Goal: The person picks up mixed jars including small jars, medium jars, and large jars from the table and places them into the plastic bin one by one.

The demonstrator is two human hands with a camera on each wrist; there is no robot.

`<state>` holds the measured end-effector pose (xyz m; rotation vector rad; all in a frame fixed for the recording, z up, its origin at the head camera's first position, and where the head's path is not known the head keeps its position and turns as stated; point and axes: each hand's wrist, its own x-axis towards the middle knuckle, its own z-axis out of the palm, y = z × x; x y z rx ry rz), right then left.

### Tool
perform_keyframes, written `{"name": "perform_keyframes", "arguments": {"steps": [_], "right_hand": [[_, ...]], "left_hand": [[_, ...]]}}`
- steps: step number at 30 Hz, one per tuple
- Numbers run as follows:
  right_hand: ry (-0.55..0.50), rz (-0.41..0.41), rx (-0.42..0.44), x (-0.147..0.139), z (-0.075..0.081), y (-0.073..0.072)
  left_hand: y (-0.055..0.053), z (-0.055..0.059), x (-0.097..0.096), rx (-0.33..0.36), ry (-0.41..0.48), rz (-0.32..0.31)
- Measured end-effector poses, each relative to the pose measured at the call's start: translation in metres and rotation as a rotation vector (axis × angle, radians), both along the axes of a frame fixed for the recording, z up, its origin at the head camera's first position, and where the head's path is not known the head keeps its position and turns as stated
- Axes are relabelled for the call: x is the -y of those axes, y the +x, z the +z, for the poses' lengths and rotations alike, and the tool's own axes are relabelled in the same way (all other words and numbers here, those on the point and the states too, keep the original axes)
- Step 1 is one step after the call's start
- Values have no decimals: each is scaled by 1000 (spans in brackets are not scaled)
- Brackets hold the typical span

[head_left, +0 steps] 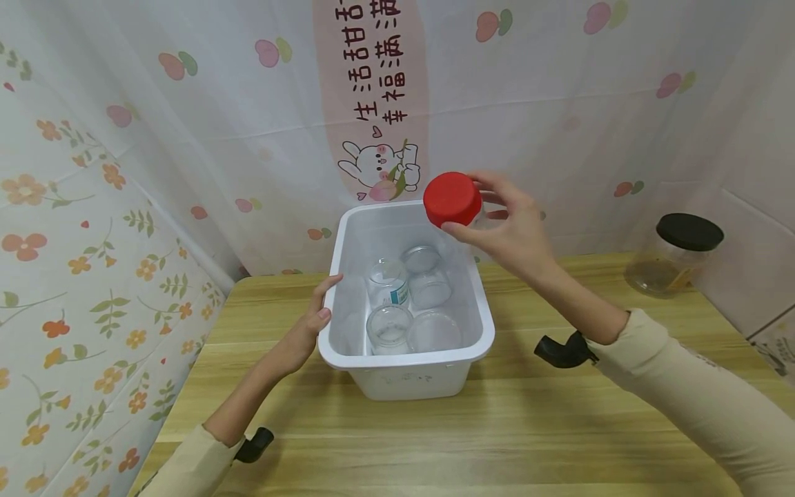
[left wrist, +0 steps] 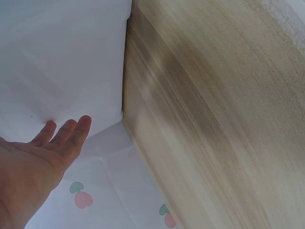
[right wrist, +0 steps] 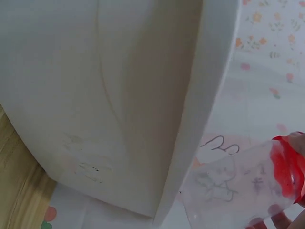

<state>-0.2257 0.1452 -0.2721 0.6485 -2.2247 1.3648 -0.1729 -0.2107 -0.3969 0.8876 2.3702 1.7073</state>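
A clear plastic jar with a red lid (head_left: 452,199) is in my right hand (head_left: 512,224), above the right back part of a white bin (head_left: 406,381). In the right wrist view, the clear jar body (right wrist: 228,186) is beside the bin's rim, the fingers at its lid end. My left hand (head_left: 307,331) touches the bin's left rim; in the left wrist view its fingers (left wrist: 76,133) lie fairly straight against the outer wall. Inside the bin are several clear jars, among them a jar with a blue-green label (head_left: 388,284) and an open-topped jar (head_left: 390,328).
A clear jar with a black lid (head_left: 677,252) stands on the wooden table (head_left: 559,428) at the back right. Patterned curtains (head_left: 248,138) hang behind and to the left. Black wrist mounts (head_left: 562,351) sit by both cuffs.
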Motion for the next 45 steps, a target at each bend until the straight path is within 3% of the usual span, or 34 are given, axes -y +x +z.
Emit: {"name": "perform_keyframes", "arguments": {"steps": [11,30,38,45], "right_hand": [[54,53,-91,15,-4,1],[181,88,-139,33,-11,4],[228,130,-5,33,-15,8],[204,240,70,19,-19,4]], "left_hand": [[-1,-1,0,14,15,-1],[-2,-2,2,-5,-3,-2],[-1,-3,2,-6,-2,-2],[-1,-2,1,5,-13,16]]}}
